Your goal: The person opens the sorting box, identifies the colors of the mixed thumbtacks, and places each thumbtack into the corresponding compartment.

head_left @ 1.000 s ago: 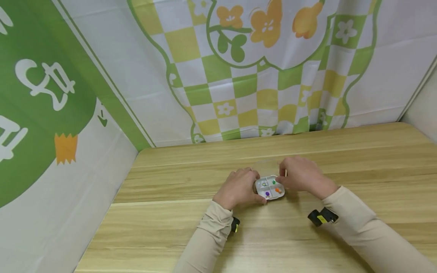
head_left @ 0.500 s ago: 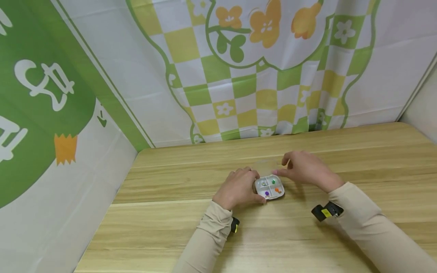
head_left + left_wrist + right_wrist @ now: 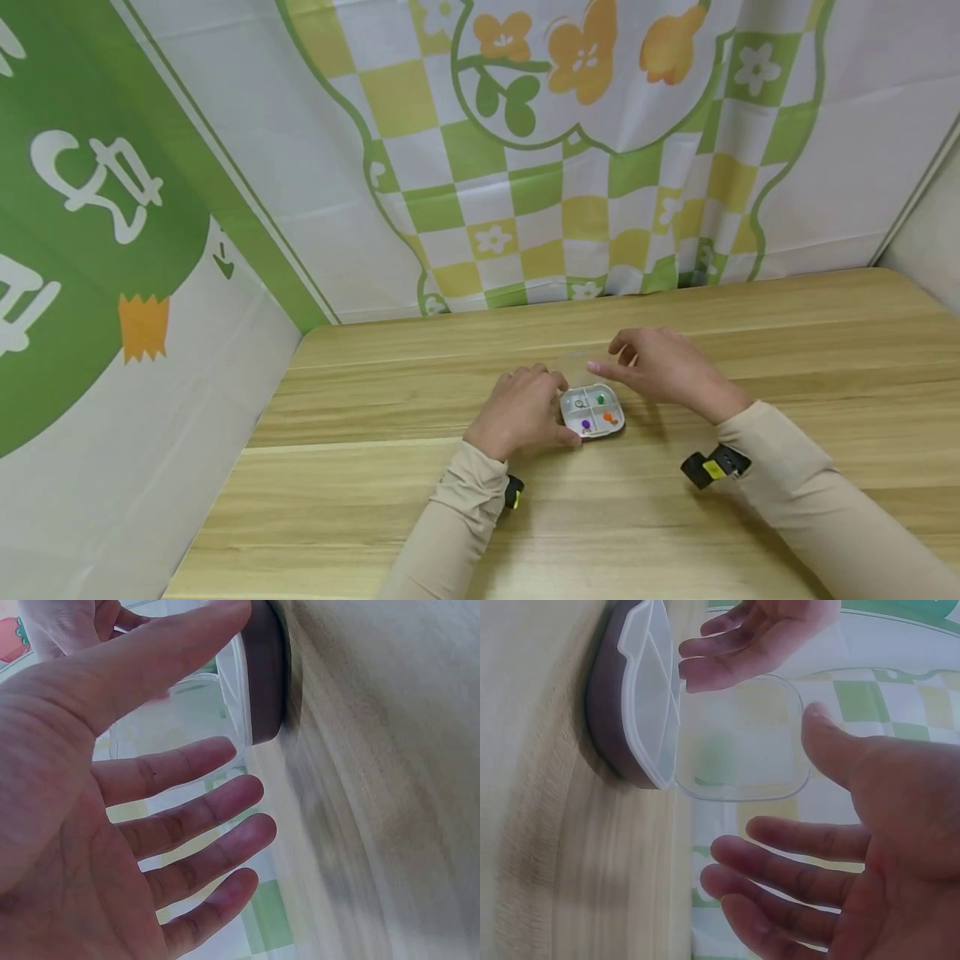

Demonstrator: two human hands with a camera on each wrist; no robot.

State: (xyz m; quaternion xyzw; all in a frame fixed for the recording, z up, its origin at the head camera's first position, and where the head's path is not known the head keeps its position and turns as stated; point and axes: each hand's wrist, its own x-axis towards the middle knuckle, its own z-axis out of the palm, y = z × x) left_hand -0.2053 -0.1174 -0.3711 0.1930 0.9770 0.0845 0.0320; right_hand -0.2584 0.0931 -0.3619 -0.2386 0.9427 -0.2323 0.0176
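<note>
A small pill box (image 3: 597,432), dark below with a white tray in four-part division, sits on the table. Its clear lid (image 3: 739,750) stands raised at the back. Small purple (image 3: 586,425), orange (image 3: 609,417) and green pieces (image 3: 601,400) lie in separate compartments; a pale one (image 3: 580,403) is in the back left. My left hand (image 3: 517,410) holds the box's left side between thumb and index finger, its other fingers extended. Beside the lid my right hand (image 3: 663,371) hovers with loosely bent fingers, its thumb close to the lid's edge in the right wrist view.
The wooden table (image 3: 360,500) ends at the back against a white curtain with a green and yellow check print (image 3: 536,200). A green and white printed sheet (image 3: 82,250) hangs at the left. Black wrist cameras (image 3: 716,467) sit on both sleeves.
My right hand has come off the box's back right side, moving up and back toward the lid, and its fingers have parted from the tray. The left hand stays almost still.
</note>
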